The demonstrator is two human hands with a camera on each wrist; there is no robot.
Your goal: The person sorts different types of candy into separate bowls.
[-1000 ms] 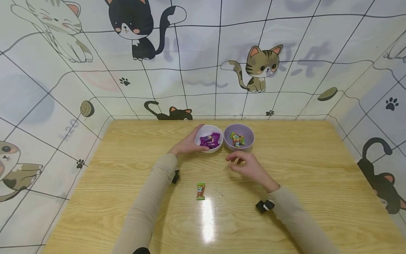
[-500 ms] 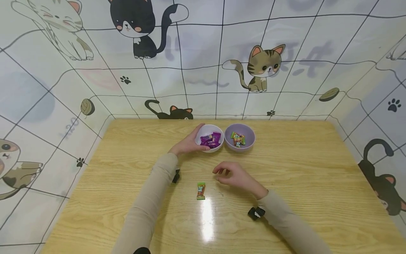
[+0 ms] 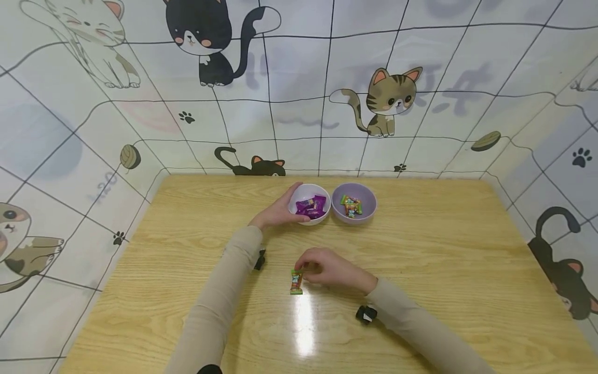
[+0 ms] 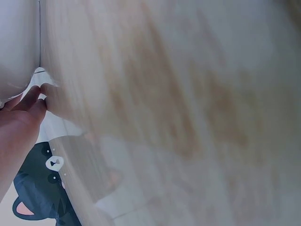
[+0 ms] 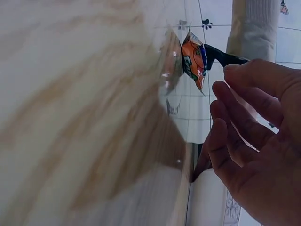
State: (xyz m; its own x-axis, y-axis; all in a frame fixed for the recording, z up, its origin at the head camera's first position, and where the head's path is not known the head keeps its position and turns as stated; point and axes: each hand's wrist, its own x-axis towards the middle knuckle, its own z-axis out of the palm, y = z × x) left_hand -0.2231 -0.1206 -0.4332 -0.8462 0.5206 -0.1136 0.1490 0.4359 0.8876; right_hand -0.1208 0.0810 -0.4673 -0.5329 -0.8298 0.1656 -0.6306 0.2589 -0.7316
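Note:
In the head view my left hand (image 3: 279, 212) holds the side of a white bowl (image 3: 306, 191), thumb along its front and fingers round its far side. Several purple-wrapped candies (image 3: 311, 206) lie inside. The left wrist view has that bowl's wall (image 4: 18, 42) and fingers (image 4: 33, 106) at its left edge. My right hand (image 3: 331, 270) is low over the table with its fingertips right at a green-and-orange wrapped candy (image 3: 296, 283). In the right wrist view the thumb and fingers are parted, and the orange candy wrapper (image 5: 194, 59) stands just beyond them.
A purple bowl (image 3: 368, 200) with several green-and-orange candies (image 3: 351, 206) stands right beside the white bowl. The wooden table (image 3: 444, 259) ends at a backdrop (image 3: 299, 119) printed with cats at its far side. A black wrist camera (image 3: 366, 314) sits on the right forearm.
My right hand has moved from near the purple bowl down and left to the single candy on the table. The left hand stays at the white bowl.

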